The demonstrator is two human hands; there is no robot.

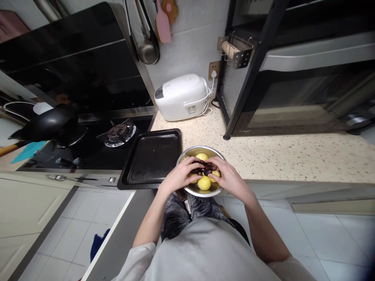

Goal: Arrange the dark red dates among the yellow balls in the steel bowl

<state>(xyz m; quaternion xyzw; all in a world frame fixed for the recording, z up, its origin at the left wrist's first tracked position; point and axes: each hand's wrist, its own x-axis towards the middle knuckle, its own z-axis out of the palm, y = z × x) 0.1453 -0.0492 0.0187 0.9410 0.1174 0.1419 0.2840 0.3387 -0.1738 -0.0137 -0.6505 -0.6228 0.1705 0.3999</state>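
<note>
A steel bowl (pixel 199 193) stands at the counter's front edge, just before my body. In it lie several smooth, yellow, rounded pieces (pixel 204 183), possibly lemons or peeled potatoes; I cannot tell which. Glossy dark brown pieces (pixel 208 167) sit among them in the middle, too covered to name. My left hand (pixel 183 171) reaches in from the left, fingers curled over the dark pieces. From the right, my right hand (pixel 227 175) closes around them too, its thumb near a yellow piece. Both hands partly hide the bowl's contents.
A black baking tray (pixel 152 156) lies left of the bowl, overhanging the counter edge. Beyond it are a gas burner (pixel 118 132) and a black wok (pixel 52 123). A white rice cooker (pixel 183 97) stands behind; a black rack with an oven (pixel 304 89) rises at right.
</note>
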